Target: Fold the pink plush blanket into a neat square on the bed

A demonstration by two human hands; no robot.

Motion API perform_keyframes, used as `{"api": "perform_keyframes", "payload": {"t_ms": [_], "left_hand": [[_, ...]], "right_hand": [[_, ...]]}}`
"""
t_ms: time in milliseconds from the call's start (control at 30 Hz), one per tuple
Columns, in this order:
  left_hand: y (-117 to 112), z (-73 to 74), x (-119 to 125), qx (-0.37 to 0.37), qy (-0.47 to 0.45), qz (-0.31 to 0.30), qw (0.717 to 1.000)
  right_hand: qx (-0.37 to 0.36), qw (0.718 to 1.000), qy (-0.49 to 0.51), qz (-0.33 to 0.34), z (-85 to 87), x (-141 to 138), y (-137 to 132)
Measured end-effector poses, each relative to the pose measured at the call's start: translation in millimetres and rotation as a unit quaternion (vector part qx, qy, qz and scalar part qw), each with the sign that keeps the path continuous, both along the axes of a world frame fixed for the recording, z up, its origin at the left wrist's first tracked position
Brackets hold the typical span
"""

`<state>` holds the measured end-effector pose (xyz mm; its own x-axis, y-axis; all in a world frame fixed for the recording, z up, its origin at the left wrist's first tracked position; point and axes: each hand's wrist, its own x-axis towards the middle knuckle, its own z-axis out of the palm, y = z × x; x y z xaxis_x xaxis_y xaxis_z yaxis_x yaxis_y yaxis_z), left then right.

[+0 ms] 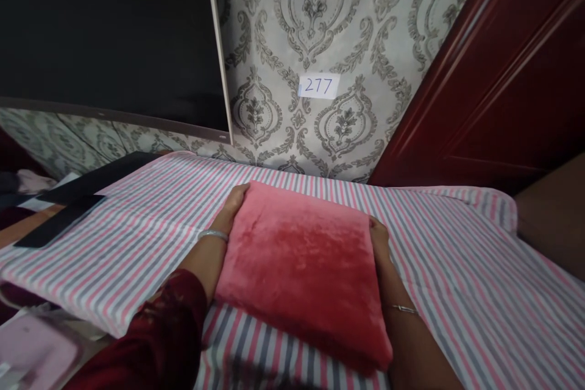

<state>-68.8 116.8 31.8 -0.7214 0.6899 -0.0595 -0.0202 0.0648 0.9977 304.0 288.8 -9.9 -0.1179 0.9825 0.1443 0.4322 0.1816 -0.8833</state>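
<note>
A folded red plush cloth (301,268) lies in front of me on a striped sheet, its pile lighter toward the far edge. My left hand (237,197) grips its far left corner, with the fingers mostly hidden from view. On the opposite side, my right hand (379,237) holds the far right edge, and its fingers are partly behind the cloth. The near edge shows some thickness from the folded layers. Both wrists wear bangles. Pink, grey and white stripes run across the sheet (461,256) under the cloth.
A large dark screen (109,30) hangs at the upper left. A black flat object (61,219) rests at the sheet's left edge. A paper marked 277 (319,85) is on the patterned wall. Dark red wood panelling (493,91) stands at right, and a pink object (36,347) sits lower left.
</note>
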Motion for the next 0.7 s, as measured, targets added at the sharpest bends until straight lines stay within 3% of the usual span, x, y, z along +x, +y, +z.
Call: {"api": "perform_keyframes", "payload": {"t_ms": [67, 267, 467, 700], "left_hand": [[-6, 4.0, 0, 0.0, -0.017, -0.023, 1.0], [-24, 19.0, 6, 0.016, -0.038, -0.171, 0.984], [-30, 32.5, 22, -0.018, -0.054, -0.177, 0.983], [-26, 43.7, 30, -0.079, 0.073, -0.133, 0.985]], "right_hand": [[0.011, 1.0, 0.008, 0.021, 2.9, 0, -4], [0.004, 0.998, 0.047, 0.039, 9.7, -2, -12], [0.02, 0.989, 0.129, 0.067, 11.5, -3, -12], [0.006, 0.987, 0.14, 0.08, 14.4, -3, -15]]}}
